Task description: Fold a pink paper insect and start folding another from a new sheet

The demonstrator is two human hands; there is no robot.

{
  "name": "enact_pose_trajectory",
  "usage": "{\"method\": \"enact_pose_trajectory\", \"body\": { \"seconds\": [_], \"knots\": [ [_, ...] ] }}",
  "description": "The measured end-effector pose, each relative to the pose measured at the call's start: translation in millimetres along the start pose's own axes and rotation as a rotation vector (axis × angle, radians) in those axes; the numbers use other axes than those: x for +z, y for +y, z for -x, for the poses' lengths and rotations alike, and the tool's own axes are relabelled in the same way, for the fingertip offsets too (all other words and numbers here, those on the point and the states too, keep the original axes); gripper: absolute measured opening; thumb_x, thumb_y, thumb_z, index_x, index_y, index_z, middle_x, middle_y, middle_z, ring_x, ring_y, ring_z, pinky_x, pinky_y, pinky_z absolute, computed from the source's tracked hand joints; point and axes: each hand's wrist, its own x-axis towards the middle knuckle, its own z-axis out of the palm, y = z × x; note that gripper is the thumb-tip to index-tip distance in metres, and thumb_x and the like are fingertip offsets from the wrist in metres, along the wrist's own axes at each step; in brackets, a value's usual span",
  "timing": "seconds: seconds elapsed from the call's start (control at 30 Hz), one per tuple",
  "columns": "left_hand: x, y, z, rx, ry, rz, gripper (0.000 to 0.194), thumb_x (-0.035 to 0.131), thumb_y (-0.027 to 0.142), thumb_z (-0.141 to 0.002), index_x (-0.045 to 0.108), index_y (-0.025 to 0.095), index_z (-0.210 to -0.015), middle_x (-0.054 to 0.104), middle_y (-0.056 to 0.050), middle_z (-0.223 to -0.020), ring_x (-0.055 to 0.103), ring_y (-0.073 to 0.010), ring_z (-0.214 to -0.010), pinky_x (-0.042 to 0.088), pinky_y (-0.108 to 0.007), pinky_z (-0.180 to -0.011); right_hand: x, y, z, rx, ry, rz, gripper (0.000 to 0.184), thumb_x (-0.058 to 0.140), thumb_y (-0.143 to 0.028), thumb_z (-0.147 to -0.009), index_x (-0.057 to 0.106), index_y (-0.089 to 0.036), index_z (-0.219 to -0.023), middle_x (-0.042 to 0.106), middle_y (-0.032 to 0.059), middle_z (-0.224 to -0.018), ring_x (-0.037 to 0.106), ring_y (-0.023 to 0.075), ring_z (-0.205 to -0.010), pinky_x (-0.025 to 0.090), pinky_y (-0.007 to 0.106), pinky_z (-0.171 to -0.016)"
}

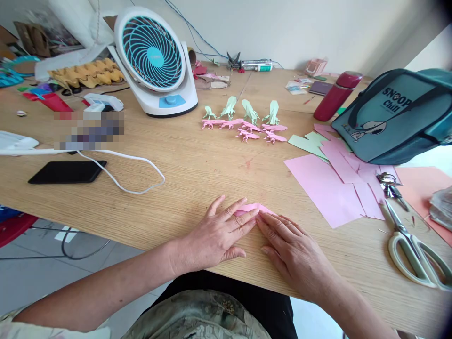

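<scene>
A small folded piece of pink paper (254, 207) lies flat on the wooden table, partly covered by my fingers. My left hand (219, 235) rests on its left part, fingers spread and stretched out. From the right, my right hand (287, 240) presses on the paper with its fingers extended and close together. The fingertips of both hands almost meet at the middle of the paper. Farther back stand several pink folded paper insects (246, 135), and behind them a row of green folded paper insects (250, 111).
Pink paper sheets (326, 188) and green strips (306, 144) lie at the right, near scissors (406, 249) and keys (390, 186). A teal bag (391, 117) and red flask (337, 96) stand behind. At the left are a fan (155, 61), black phone (67, 172) and white cable (141, 192).
</scene>
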Motion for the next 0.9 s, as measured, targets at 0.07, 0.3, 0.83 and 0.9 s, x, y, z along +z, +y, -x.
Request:
{"method": "enact_pose_trajectory", "body": {
  "seconds": [0.07, 0.3, 0.83, 0.9],
  "knots": [
    [0.3, 3.2, -1.8, 0.004, -0.021, 0.012, 0.069, 0.034, 0.056, -0.101, 0.031, 0.011, -0.153, 0.027, -0.008, -0.163, 0.02, -0.0301, -0.15, 0.0, -0.058, -0.121, 0.7, -0.4, -0.1, 0.002, 0.006, 0.006, 0.058, 0.045, -0.03, -0.101, 0.036, -0.006, -0.152, 0.04, 0.0174, -0.156, 0.04, 0.0275, -0.143, 0.043, 0.047, -0.113],
    [-0.3, 11.4, -3.1, -0.028, -0.024, 0.077, 0.075, 0.034, 0.062, -0.098, 0.032, 0.009, -0.152, 0.029, -0.012, -0.162, 0.02, -0.0256, -0.152, -0.005, -0.055, -0.123, 2.5, -2.0, 1.8, -0.019, 0.023, 0.034, 0.062, 0.044, -0.028, -0.101, 0.025, -0.007, -0.156, 0.034, 0.0157, -0.159, 0.033, 0.0254, -0.147, 0.043, 0.047, -0.114],
    [3.5, 12.8, -4.7, -0.062, 0.041, 0.129, 0.075, 0.037, 0.064, -0.096, 0.037, 0.013, -0.151, 0.044, -0.016, -0.153, 0.03, -0.0305, -0.147, 0.01, -0.059, -0.121, 4.9, -5.3, 3.4, 0.035, 0.009, 0.021, 0.062, 0.044, -0.025, -0.1, 0.024, -0.012, -0.157, 0.037, 0.014, -0.158, 0.038, 0.0257, -0.145, 0.042, 0.05, -0.113],
    [1.8, 15.0, -2.6, -0.048, 0.048, 0.131, 0.074, 0.037, 0.065, -0.096, 0.038, 0.013, -0.15, 0.043, -0.017, -0.154, 0.032, -0.0298, -0.146, 0.009, -0.059, -0.121, 3.3, -7.9, 6.3, 0.032, -0.001, 0.028, 0.061, 0.044, -0.025, -0.1, 0.026, -0.012, -0.157, 0.037, 0.0137, -0.158, 0.037, 0.0263, -0.145, 0.041, 0.051, -0.114]
  ]
}}
